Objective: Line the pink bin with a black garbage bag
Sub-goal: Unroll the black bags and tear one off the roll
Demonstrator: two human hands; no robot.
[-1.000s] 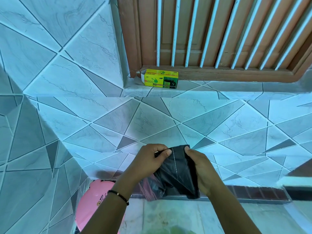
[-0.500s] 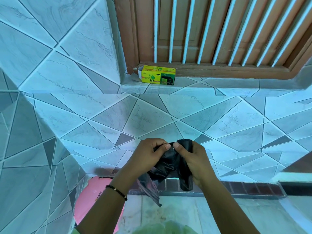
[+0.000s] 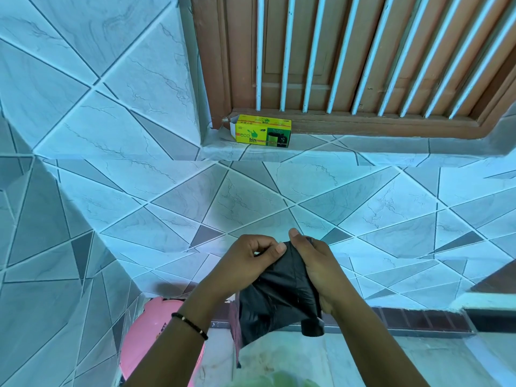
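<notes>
I hold a folded black garbage bag [image 3: 279, 297] in front of me with both hands. My left hand [image 3: 251, 261] pinches its top edge between thumb and fingers. My right hand [image 3: 315, 269] grips the bag's right side, thumb up at the top edge, with a rolled part of the bag sticking out below the palm. The bag hangs partly unfolded, its lower corner pointing down. The pink bin [image 3: 148, 336] stands on the floor at the lower left, in the corner of the tiled walls, partly hidden behind my left forearm.
A yellow bin-bag box [image 3: 262, 134] lies on the tiled window ledge [image 3: 363, 149] below a wooden window with white bars [image 3: 363, 57]. Tiled walls close in ahead and at the left. A dark brick strip [image 3: 418, 319] runs along the wall's foot.
My hands have shifted their grip along the bag's top edge and the bag has unfolded a little further, hanging lower. The view has tilted slightly.
</notes>
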